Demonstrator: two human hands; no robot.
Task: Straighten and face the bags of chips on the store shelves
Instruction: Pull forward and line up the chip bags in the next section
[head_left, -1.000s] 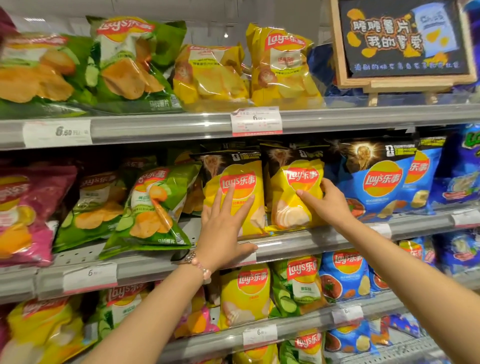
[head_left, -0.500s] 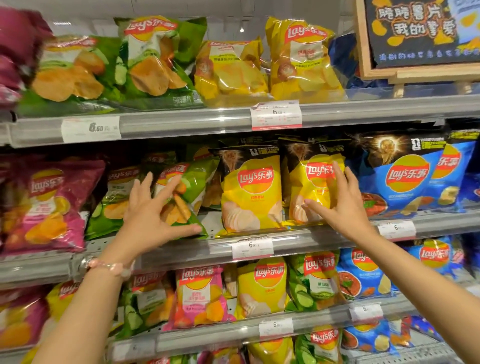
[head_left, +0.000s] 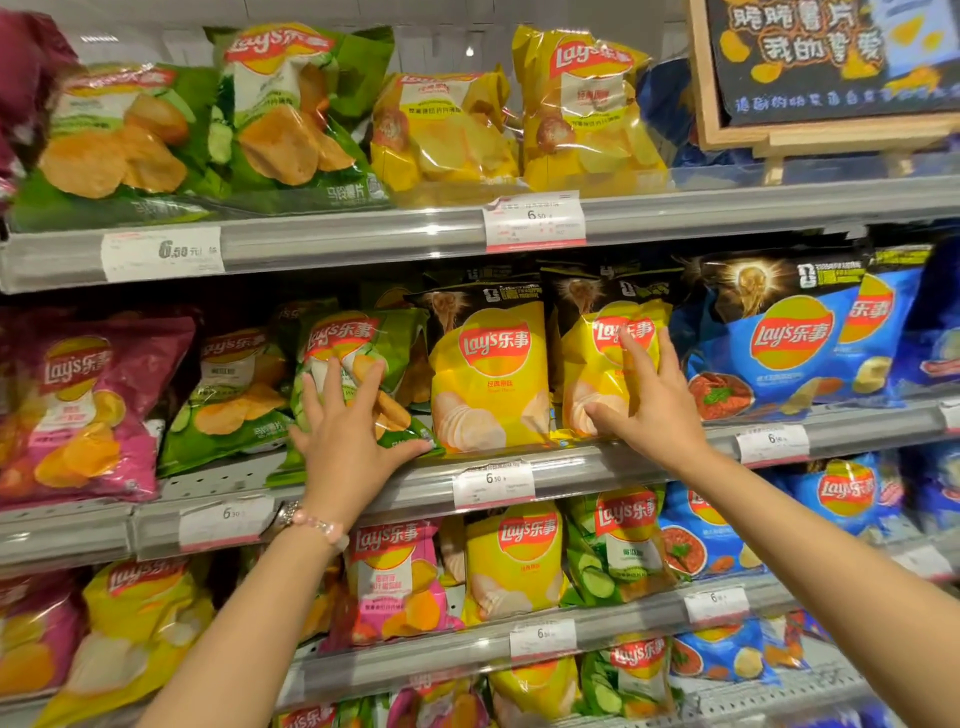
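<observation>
Green chip bag on the middle shelf is the one that needs fixing: it leans, top tipped toward the right, long axis off vertical, bottom corner poking forward over the shelf lip. Left hand lies flat on its lower half, fingers spread and straight, thumb out along the bottom edge; pressing, not gripping. Bag sits directly under and above that palm, so left hand is the nearer one by far. Right hand is well apart to the right, fingers spread over the front of a yellow chip bag, thumb low near the bag's bottom edge; touching it, no pinch visible. That bag stands about upright, label facing out, just beside a second yellow bag which is also upright and faced. Judgement: next move is rotating the green bag's top back to the left and pushing the base in behind the lip, likely needs a grip on the edges rather than a flat palm. Another green bag left of it also leans, and a pink bag beyond that is tilted. Middle shelf holds pink, green, yellow, then blue bags left to right. Top shelf holds bigger green and yellow bags lying back. Lower shelf has mixed colours, partly hidden by both arms.
</observation>
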